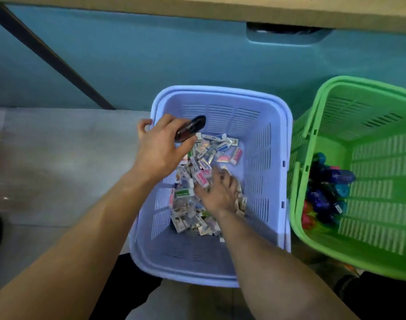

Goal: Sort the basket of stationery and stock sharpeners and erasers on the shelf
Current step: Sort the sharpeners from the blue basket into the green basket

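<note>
A pale blue slotted basket [264, 125] stands on the floor in front of me. A heap of small wrapped erasers [204, 155] fills its middle. My left hand [158, 148] hovers over the basket's far left corner and grips a dark oval object [190, 129], maybe a sharpener. My right hand [218, 192] is down in the heap, fingers spread and curled among the packets; whether it holds any is hidden.
A green basket [368, 176] stands close on the right, with blue, teal and red items [324, 192] along its left side. A teal wall panel [151, 61] and a dark slanted bar [47, 54] lie beyond. Grey floor [58, 158] spreads to the left.
</note>
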The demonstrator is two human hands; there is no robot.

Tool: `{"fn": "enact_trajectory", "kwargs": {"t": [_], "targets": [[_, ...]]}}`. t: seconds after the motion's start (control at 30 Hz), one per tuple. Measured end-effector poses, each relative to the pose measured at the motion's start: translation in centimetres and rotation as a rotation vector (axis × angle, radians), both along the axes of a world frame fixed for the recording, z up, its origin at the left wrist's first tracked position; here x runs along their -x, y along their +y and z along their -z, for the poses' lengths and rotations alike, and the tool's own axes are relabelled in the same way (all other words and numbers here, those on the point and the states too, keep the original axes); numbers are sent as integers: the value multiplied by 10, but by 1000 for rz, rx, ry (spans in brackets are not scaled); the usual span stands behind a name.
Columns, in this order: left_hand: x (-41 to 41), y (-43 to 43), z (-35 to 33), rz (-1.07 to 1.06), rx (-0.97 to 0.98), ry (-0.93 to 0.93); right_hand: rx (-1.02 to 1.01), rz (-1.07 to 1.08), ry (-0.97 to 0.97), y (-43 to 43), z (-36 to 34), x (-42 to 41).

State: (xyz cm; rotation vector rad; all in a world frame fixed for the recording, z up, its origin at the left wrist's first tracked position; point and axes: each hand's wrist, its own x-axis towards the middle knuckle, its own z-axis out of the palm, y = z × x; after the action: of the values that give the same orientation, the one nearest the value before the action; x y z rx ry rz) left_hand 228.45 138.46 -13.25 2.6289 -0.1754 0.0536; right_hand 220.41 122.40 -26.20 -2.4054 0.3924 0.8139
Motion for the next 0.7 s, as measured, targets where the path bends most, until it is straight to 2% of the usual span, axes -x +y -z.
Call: {"fn": "enact_trajectory", "kwargs": {"t": [0.13, 0.23, 0.3, 0.37, 0.47, 0.57, 0.63, 0.7], "targets": [[-2, -3, 8, -33, 5, -61, -294, 141, 13, 19, 2, 1], [-2, -4, 7, -30, -11, -65, -368, 209, -34, 22, -4, 0], [-3, -6, 6, -27, -25, -56, -378, 160, -101, 25, -13, -3], [-4, -6, 6, -20, -47, -38, -373, 0, -168, 26, -25, -4], [-4, -6, 7, -20, -77, -2, -327, -101, -177, 20, -39, -5], [-3, -7, 2, -27, -52, 58, -335, 30, -287, 3, -68, -11], [-1, -10, -7, -39, 7, 102, -505, 228, -319, -10, -99, -16], [3, -19, -20, -26, 151, 158, -751, 413, -325, -24, -128, -19]]}}
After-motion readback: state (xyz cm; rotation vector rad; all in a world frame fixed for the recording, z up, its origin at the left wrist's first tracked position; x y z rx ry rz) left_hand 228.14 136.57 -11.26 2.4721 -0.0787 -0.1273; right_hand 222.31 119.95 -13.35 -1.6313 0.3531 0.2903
